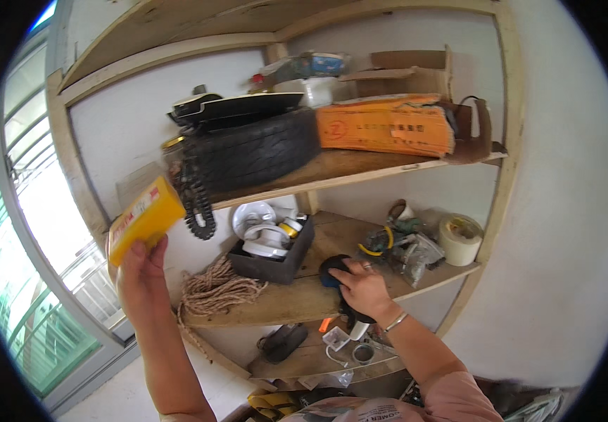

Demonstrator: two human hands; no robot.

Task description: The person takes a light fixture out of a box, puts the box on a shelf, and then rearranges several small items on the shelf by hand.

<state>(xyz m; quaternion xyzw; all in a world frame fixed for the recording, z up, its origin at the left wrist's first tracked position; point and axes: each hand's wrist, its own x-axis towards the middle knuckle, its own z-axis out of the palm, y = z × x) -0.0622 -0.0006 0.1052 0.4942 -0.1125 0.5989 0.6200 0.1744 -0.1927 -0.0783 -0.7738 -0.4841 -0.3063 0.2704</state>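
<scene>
My left hand [143, 274] is raised at the left, holding a yellow box [151, 219] with a printed label, tilted in the air in front of the shelves. At the front edge of the middle wooden shelf [288, 306], my right hand [364, 285] has its fingers curled over a dark object [330, 268] with a bluish side. Its lower part hangs black below the palm. The hand covers much of it, so its exact kind cannot be told.
A tan rope coil [219, 287] and a black bin [272, 269] of white fittings sit left. A tape roll [461, 240] stands right. Above are a tire [262, 150], a dangling black chain-like strip [198, 211] and an orange carton [386, 126]. A black case [284, 342] lies lower.
</scene>
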